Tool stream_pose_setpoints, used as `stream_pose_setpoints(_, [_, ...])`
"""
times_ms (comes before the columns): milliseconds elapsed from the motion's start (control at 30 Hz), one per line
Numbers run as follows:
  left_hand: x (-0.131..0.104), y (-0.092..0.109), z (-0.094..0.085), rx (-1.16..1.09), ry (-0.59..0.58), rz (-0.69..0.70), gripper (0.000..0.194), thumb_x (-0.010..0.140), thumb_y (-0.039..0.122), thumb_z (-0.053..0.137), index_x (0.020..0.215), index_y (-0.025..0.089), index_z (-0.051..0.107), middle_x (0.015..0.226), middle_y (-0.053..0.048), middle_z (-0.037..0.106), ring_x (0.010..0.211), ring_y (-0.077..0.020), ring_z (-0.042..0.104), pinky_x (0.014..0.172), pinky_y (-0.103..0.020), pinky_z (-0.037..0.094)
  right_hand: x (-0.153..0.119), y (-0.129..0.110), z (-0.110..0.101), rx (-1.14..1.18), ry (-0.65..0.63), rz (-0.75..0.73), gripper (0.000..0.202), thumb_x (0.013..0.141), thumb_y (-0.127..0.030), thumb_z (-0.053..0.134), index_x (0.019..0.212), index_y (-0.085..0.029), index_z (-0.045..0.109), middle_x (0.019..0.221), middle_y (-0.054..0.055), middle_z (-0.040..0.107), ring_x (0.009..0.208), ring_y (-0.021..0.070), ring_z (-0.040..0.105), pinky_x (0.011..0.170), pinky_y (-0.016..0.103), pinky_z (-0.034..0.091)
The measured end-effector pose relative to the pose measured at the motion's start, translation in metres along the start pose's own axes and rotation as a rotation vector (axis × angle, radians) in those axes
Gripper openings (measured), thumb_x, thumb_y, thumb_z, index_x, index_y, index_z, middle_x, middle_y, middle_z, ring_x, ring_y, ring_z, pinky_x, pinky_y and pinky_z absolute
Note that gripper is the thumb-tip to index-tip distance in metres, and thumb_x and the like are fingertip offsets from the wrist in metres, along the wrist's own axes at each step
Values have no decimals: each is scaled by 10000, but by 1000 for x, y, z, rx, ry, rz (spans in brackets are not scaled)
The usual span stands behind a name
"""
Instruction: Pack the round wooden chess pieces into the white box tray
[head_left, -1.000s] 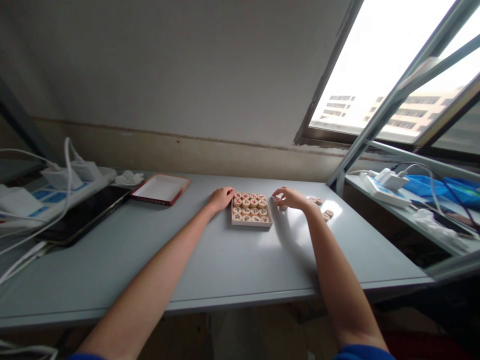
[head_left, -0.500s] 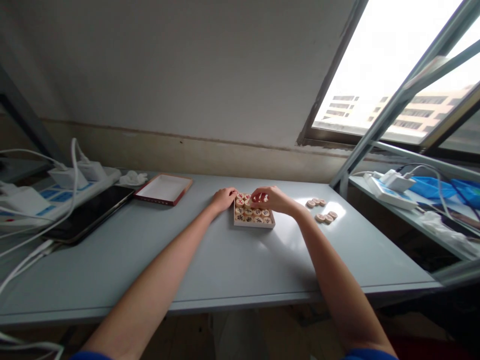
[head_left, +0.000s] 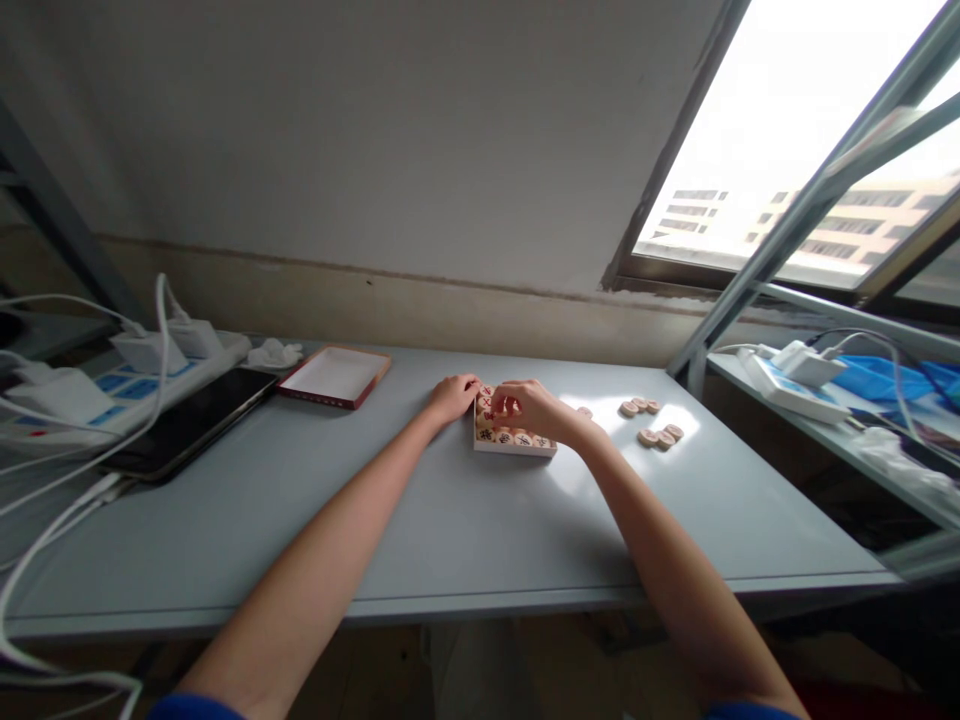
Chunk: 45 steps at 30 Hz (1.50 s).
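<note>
A shallow open box [head_left: 516, 450] holds rows of round wooden Chinese chess pieces [head_left: 504, 438] marked with red and black characters. My left hand [head_left: 454, 397] rests against the box's far left corner, its fingers curled on the edge. Over the box, my right hand [head_left: 529, 408] bends down with thumb and fingers pinched at a Chinese chess piece toward the left side. That hand hides much of the middle and right of the box.
Loose pieces [head_left: 660, 437] lie right of the box, with another group [head_left: 638, 406] behind them. Left on the desk [head_left: 420, 530] are the box lid [head_left: 337, 378], a black tablet [head_left: 191, 425] and a power strip [head_left: 124, 388] with cables. A metal frame [head_left: 757, 270] rises at right.
My right hand has shifted left and slightly nearer across the box, covering more of the pieces. My left hand stays at the corner. The view has turned slightly.
</note>
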<state>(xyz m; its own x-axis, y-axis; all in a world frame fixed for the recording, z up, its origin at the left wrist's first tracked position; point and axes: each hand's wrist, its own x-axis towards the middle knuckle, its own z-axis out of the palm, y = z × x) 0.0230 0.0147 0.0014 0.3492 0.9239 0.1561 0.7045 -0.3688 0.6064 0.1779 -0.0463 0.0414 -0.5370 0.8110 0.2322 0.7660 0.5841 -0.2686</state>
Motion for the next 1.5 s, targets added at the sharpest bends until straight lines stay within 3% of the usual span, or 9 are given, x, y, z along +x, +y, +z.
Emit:
stream_pose_setpoints(200, [0,0,0,8,3,13,288,842,243,401,975,182,649,1011,-63,662,925,-185,588,800,-243,422,0,0,3,-17,-19,-7,49,732,-202,601,706,-165,582,677,3,577,602,95,468,579,196,333])
stream_pose_setpoints(367, [0,0,0,25,2,5,293,844,247,399,985,185,649,1031,-65,656,949,-197,583,807,-248,421,-2,-2,-12,-4,-25,31,45,728,-202,603,701,-166,600,698,7,599,627,97,503,591,193,350])
stream_pose_setpoints(567, [0,0,0,18,-1,6,299,844,248,392,984,188,649,1030,-59,656,938,-197,587,805,-254,421,-24,29,-37,-395,8,471,153,770,-282,558,882,-190,609,929,83,631,821,197,574,633,260,377])
stream_pose_setpoints(667, [0,-1,1,24,2,0,298,844,245,389,971,189,653,1018,-58,660,931,-196,588,798,-254,422,-39,50,-42,-437,-185,742,261,759,-360,566,920,-160,608,947,147,630,826,246,592,631,301,403])
stream_pose_setpoints(767, [1,-2,1,25,4,3,296,843,247,391,965,189,654,1010,-57,663,928,-197,589,789,-251,423,-46,61,-44,-331,-362,841,289,788,-397,500,793,-141,633,693,128,645,630,227,601,568,311,404])
stream_pose_setpoints(900, [2,-2,2,28,3,10,298,847,243,389,970,180,653,1023,-57,659,942,-193,585,793,-244,419,-41,61,-45,-226,-387,782,276,804,-354,473,811,-124,626,593,89,623,554,181,576,547,280,401])
stream_pose_setpoints(1100, [2,-3,3,20,5,9,294,847,244,395,984,182,647,1036,-52,655,951,-185,582,800,-237,411,-25,32,-45,96,-58,361,254,716,-370,600,857,-159,589,745,32,633,636,114,553,555,204,400])
stream_pose_setpoints(1267, [2,-3,3,22,1,3,295,846,253,396,985,175,645,1040,-59,653,957,-189,578,798,-238,409,-15,1,-33,63,-174,202,220,689,-310,631,869,-189,598,648,-15,587,551,88,471,498,191,324])
stream_pose_setpoints(1500, [3,-4,3,19,0,15,300,851,252,390,990,168,641,1047,-64,649,963,-194,577,800,-247,405,-12,-9,-22,-50,-182,139,176,696,-245,618,864,-206,585,662,-14,584,543,85,446,501,195,275])
